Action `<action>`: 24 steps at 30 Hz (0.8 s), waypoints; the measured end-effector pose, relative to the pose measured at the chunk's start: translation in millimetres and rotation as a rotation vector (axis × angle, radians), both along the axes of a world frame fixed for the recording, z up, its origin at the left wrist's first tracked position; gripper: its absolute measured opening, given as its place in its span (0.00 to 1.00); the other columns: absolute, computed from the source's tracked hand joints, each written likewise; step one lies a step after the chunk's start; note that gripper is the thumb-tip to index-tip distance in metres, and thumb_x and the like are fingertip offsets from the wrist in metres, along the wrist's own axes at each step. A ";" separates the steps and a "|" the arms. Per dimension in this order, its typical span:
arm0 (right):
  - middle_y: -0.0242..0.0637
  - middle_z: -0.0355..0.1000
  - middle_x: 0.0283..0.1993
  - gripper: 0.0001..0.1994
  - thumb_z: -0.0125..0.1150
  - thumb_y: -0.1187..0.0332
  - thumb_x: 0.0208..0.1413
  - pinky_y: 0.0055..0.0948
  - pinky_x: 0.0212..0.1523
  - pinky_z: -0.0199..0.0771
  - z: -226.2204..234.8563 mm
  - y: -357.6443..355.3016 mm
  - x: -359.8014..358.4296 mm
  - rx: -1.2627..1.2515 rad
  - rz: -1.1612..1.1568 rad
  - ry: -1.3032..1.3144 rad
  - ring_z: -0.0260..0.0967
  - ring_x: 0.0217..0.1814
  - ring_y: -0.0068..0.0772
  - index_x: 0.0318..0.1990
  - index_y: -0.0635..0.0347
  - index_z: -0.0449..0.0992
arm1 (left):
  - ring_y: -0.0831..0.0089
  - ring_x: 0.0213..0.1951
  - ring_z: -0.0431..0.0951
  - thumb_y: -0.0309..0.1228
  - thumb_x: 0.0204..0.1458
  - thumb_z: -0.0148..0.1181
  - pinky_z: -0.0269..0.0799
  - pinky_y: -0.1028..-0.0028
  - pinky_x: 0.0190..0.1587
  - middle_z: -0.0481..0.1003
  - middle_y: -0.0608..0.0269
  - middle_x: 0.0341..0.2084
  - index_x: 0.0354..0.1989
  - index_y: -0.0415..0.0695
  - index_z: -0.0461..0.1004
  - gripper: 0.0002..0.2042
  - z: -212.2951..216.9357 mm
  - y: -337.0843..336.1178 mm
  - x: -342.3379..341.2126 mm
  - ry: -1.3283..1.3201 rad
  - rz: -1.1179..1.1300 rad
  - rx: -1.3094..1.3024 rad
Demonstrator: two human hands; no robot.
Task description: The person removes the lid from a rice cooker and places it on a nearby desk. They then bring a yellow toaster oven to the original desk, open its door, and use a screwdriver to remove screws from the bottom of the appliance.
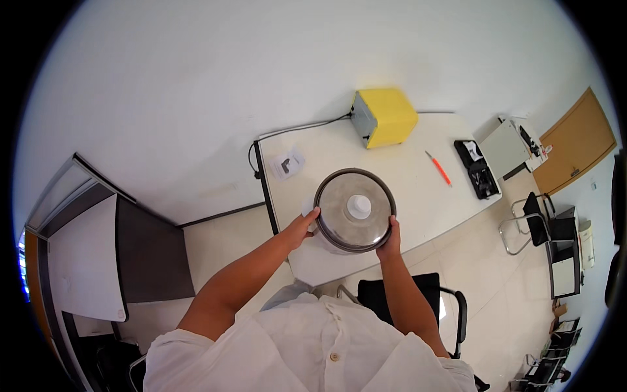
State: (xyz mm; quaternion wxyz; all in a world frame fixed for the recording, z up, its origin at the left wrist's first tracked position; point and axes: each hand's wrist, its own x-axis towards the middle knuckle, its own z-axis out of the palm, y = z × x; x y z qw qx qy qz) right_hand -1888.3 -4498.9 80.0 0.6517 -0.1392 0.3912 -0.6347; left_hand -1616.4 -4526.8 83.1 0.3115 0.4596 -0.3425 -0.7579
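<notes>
A round metal pot with a shiny lid and a white knob is in front of me, above the near part of the white table. I cannot tell whether its base touches the tabletop. My left hand grips the pot's left side, thumb up by the rim. On the opposite side, my right hand is closed round the pot's edge, its thumb at the rim. The lid sits on the pot, so the inside is hidden.
Behind the pot stands a yellow box-shaped device with a black cable. A printed leaflet lies left, an orange slim tool right, beside an open black case. A black chair is against the near edge.
</notes>
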 end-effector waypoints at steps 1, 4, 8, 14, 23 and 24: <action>0.37 0.67 0.59 0.24 0.46 0.53 0.62 0.36 0.62 0.62 -3.1 -11.8 4.8 -0.019 -0.003 0.035 0.63 0.62 0.36 0.59 0.59 0.65 | 0.62 0.67 0.48 0.63 0.53 0.47 0.50 0.45 0.62 0.53 0.63 0.66 0.67 0.51 0.53 0.39 -6.5 -16.0 2.7 0.011 0.003 0.017; 0.36 0.66 0.60 0.23 0.45 0.52 0.62 0.35 0.63 0.60 -4.4 -39.6 16.0 0.032 -0.011 0.079 0.61 0.63 0.36 0.58 0.58 0.66 | 0.58 0.70 0.41 0.69 0.52 0.41 0.41 0.41 0.64 0.48 0.60 0.69 0.69 0.52 0.51 0.42 -22.7 -43.3 13.3 0.120 0.018 0.047; 0.36 0.66 0.59 0.22 0.49 0.53 0.61 0.34 0.63 0.61 -0.6 -66.9 27.7 0.076 -0.013 0.093 0.62 0.62 0.35 0.56 0.57 0.66 | 0.55 0.70 0.39 0.71 0.50 0.36 0.36 0.40 0.65 0.46 0.58 0.69 0.69 0.53 0.50 0.44 -34.7 -64.8 20.4 0.159 0.095 0.067; 0.37 0.67 0.59 0.22 0.49 0.54 0.61 0.34 0.62 0.61 -11.7 -106.3 42.5 0.070 0.006 0.079 0.62 0.62 0.34 0.57 0.58 0.66 | 0.52 0.70 0.36 0.70 0.49 0.44 0.39 0.40 0.64 0.42 0.49 0.69 0.69 0.49 0.50 0.46 -37.8 -98.6 33.0 0.117 0.241 0.123; 0.27 0.44 0.73 0.38 0.43 0.37 0.58 0.59 0.65 0.37 -37.4 -133.7 32.9 0.107 0.252 0.239 0.38 0.74 0.34 0.71 0.42 0.44 | 0.65 0.58 0.66 0.59 0.56 0.49 0.62 0.57 0.58 0.66 0.64 0.58 0.63 0.51 0.60 0.33 -14.5 -126.8 65.3 0.033 0.404 0.102; 0.27 0.44 0.73 0.38 0.43 0.36 0.58 0.60 0.64 0.38 -34.9 -137.2 14.9 0.086 0.270 0.334 0.37 0.74 0.34 0.71 0.41 0.44 | 0.66 0.58 0.66 0.58 0.57 0.48 0.61 0.56 0.58 0.66 0.64 0.58 0.63 0.51 0.60 0.31 -6.5 -126.5 65.2 -0.051 0.418 0.038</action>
